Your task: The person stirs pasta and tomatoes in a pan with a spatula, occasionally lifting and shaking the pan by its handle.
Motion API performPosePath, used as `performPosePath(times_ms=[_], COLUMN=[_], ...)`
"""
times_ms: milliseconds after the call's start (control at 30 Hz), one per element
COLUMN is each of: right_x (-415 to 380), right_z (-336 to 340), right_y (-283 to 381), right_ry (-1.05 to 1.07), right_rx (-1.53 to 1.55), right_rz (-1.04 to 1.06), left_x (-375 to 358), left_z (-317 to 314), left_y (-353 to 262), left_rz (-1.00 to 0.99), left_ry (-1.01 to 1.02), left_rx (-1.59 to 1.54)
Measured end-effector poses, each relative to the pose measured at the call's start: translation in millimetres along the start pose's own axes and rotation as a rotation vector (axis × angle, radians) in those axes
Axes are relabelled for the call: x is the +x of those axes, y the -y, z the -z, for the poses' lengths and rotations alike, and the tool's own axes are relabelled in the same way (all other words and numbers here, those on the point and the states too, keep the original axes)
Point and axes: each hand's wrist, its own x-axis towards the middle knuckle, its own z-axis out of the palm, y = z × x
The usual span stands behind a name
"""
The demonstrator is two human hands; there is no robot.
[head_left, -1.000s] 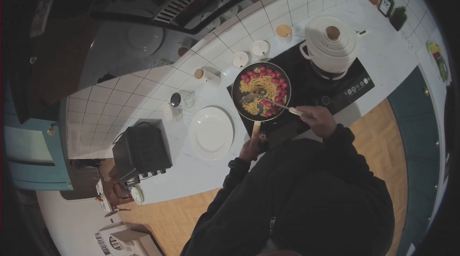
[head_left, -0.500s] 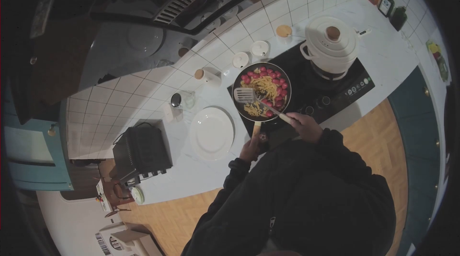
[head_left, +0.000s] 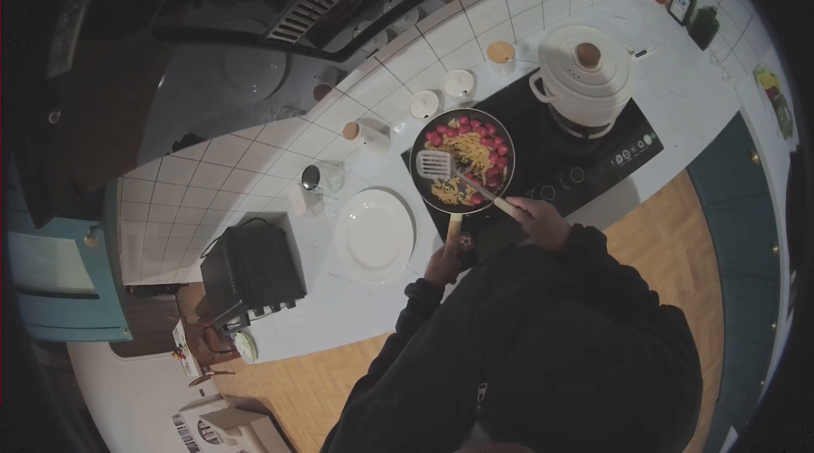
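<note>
A dark frying pan [head_left: 420, 184] sits on the black cooktop [head_left: 527, 126], holding yellow scrambled egg [head_left: 466, 150] and red pieces [head_left: 490, 131] that look like small tomatoes. My left hand [head_left: 443, 264] is closed around the pan's pale handle [head_left: 454, 227]. In my right hand [head_left: 543, 223] is a slotted spatula [head_left: 435, 165], gripped by its light handle. The spatula's head lies over the left part of the pan, above the egg.
A white lidded pot [head_left: 585, 71] stands on the cooktop's far right. Left of the pan lies a white plate [head_left: 376, 235], with a black toaster oven [head_left: 253, 271] beyond it. White lidded jars [head_left: 424, 104] line the tiled wall. Bottles [head_left: 681, 5] stand in the back right corner.
The spatula head has shifted very slightly within the pan, toward the right and up. Both hands keep their holds, and the food looks nearly the same.
</note>
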Motion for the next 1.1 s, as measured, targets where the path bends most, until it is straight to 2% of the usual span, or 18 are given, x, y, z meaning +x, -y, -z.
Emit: performPosePath(times_ms=[100, 200, 400, 1100], right_x=[-0.5, -1.0, -1.8, -6.4], right_z=[-0.1, -0.2, -0.5, 1.2], right_y=[3.0, 5.4, 14.2, 11.9], right_ry=[0.013, 0.021, 0.061, 0.04], right_rx=[-0.039, -0.002, -0.01, -0.065], right_rz=[0.001, 0.001, -0.071, 0.014], left_x=[0.5, -4.8, -5.0, 3.4], left_z=[-1.0, -0.6, -0.6, -0.3], left_y=[1.7, -5.2, -6.4, 4.4], left_rz=[-0.053, 0.011, 0.015, 0.004], left_ry=[-0.005, 0.014, 0.012, 0.002], left_rx=[0.008, -0.087, -0.014, -0.035])
